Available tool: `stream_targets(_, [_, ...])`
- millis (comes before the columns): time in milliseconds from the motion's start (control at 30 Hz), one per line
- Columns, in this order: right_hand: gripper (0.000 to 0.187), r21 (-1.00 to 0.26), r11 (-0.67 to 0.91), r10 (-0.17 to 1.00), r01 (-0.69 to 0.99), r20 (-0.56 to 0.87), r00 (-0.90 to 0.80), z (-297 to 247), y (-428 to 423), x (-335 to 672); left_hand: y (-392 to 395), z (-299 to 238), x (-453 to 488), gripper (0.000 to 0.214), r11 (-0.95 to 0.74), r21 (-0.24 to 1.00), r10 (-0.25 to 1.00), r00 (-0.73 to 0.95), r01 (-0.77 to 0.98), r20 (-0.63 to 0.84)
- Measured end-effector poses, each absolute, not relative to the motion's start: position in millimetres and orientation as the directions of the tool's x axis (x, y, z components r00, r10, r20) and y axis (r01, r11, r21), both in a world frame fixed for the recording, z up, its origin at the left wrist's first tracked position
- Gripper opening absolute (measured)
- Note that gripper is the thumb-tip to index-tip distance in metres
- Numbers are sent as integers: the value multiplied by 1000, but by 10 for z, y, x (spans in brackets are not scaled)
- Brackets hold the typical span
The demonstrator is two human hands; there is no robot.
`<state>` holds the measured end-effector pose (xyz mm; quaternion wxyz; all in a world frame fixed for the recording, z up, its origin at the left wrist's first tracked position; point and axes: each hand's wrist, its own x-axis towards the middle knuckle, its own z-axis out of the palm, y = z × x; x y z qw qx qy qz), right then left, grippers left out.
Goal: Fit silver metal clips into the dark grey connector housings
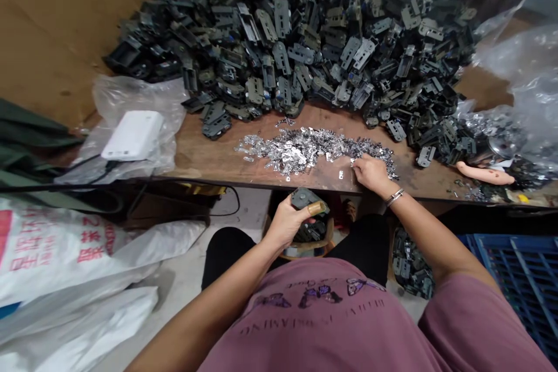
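Note:
My left hand (pixel 285 222) is closed around a dark grey plastic housing (pixel 304 197), held over a box between my knees. A yellowish-brown cover wraps the thumb of that hand. At the table's front edge, my right hand (pixel 369 173) has its fingers pinched together by the right end of a heap of small shiny metal plates (pixel 300 148). A bit of bright metal shows at those fingertips, too small to make out fully. One loose metal plate (pixel 340 174) lies just left of the right hand.
A large pile of dark grey housings (pixel 283 35) covers the back of the table (pixel 200 157). A white box-shaped device (pixel 133 135) with a cable sits on plastic at left. More housings fill the box (pixel 311 232) below. A blue crate (pixel 518 267) stands at right.

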<state>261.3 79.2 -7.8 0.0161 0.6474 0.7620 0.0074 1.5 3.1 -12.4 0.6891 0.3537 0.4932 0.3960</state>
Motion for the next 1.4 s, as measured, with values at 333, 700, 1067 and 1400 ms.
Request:
stream_targets(333, [17, -304, 86, 987, 949, -105, -123, -57, 521, 2500, 10, -194, 29, 45, 458, 868, 878, 250, -189, -409])
stream_targets(700, [24, -124, 63, 997, 990, -35, -68, -65, 500, 2440, 1, -167, 47, 45, 416, 901, 891, 256, -123, -376])
stream_targets(1067, [22, -62, 138, 989, 989, -42, -140, -108, 415, 2530, 45, -145, 47, 43, 363, 926, 917, 214, -101, -336])
stream_targets(1400, [20, -416, 195, 980, 888, 127, -156, -80, 299, 2541, 58, -79, 132, 39, 250, 963, 945, 245, -101, -219])
